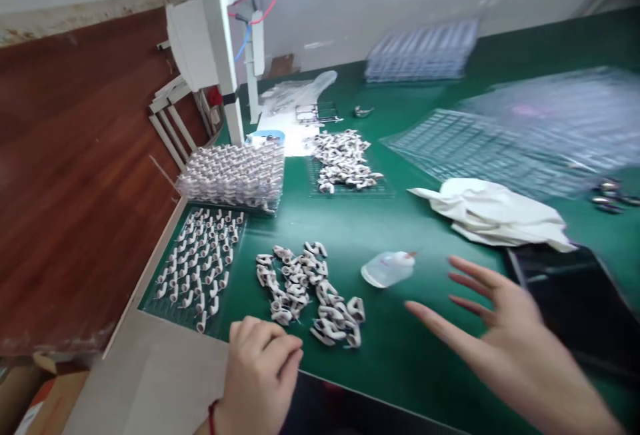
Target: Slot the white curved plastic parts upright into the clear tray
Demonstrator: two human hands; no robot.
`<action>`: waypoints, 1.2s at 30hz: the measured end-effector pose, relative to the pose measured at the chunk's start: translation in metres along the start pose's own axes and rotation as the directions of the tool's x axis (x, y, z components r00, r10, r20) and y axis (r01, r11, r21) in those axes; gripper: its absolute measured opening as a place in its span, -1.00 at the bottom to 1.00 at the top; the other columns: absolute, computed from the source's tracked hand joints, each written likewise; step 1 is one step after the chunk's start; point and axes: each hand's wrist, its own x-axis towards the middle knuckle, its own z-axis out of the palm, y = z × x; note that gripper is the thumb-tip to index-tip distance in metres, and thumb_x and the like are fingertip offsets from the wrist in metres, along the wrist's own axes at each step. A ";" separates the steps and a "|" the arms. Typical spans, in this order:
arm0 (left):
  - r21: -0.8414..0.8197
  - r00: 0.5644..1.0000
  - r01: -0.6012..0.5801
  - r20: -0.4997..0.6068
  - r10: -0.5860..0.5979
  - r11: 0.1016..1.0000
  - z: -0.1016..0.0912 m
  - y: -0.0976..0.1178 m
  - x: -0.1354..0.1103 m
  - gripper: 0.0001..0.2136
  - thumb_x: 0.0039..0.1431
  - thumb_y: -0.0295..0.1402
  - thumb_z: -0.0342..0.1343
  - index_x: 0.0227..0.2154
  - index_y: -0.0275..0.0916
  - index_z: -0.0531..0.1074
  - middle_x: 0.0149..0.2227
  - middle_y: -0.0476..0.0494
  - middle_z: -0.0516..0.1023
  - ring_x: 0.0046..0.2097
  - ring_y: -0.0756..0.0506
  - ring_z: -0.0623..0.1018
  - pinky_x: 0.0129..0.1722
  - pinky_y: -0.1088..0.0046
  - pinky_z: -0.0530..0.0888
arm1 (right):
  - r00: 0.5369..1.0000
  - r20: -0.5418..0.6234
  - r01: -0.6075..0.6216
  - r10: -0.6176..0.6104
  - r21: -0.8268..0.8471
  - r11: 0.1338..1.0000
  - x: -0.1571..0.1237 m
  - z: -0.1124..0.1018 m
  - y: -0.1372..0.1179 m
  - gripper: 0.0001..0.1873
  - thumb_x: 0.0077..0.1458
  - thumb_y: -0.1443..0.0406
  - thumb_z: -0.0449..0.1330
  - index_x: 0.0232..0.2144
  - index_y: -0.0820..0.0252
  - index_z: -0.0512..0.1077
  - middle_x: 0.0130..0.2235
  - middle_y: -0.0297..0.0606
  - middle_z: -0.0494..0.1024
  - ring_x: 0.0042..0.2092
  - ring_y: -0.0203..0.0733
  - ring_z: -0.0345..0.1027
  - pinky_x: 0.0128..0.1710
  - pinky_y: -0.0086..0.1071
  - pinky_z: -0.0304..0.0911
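My left hand (263, 368) rests at the near edge of the green mat (400, 348), fingers curled into a loose fist beside a loose heap of small white parts (307, 292); whether it holds one is hidden. My right hand (505, 332) hovers over the mat with fingers stretched out and spread, holding nothing. A small clear bottle (386, 268) lies on its side just beyond its fingertips.
A tray with rows of upright white parts (197, 258) sits at the left. Behind it is a stack of filled trays (233, 175), another heap of parts (345, 158), a crumpled white cloth (495, 212), clear plastic trays (500, 148) and a dark tray (575, 295) on the right.
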 end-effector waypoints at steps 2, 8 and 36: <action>0.018 0.999 -0.007 0.044 0.006 1.000 0.017 0.013 0.011 -0.88 0.13 -0.49 0.23 -0.31 -0.11 0.50 -0.33 0.01 0.53 -0.25 -0.07 0.45 -0.25 0.35 0.26 | 0.998 0.065 -0.007 0.002 0.071 0.997 0.013 0.011 -0.003 -0.22 0.12 0.00 0.20 0.25 0.18 0.05 0.23 0.09 0.21 0.21 0.19 0.19 0.07 -0.06 0.31; 0.172 0.984 0.038 0.167 -0.067 0.984 0.037 0.028 0.030 -0.80 0.06 -0.39 0.32 -0.25 -0.11 0.47 -0.32 0.00 0.51 -0.25 -0.13 0.44 -0.27 0.31 0.28 | 0.976 0.219 -0.048 0.001 0.210 0.977 0.039 0.022 -0.012 -0.45 0.07 0.05 0.17 0.04 0.22 0.31 0.02 -0.08 0.50 -0.01 0.09 0.42 0.02 -0.03 0.30; 0.139 0.931 -0.352 0.150 0.332 0.926 0.014 0.024 0.029 -0.88 0.22 -0.53 0.06 -0.22 -0.28 0.46 -0.23 -0.11 0.56 -0.20 -0.10 0.48 -0.19 0.34 0.33 | 0.975 0.217 -0.152 0.056 0.458 0.876 -0.061 0.000 -0.031 -0.68 0.23 0.16 0.14 0.01 -0.08 0.19 -0.21 -0.36 0.62 -0.26 -0.33 0.57 -0.31 -0.68 0.40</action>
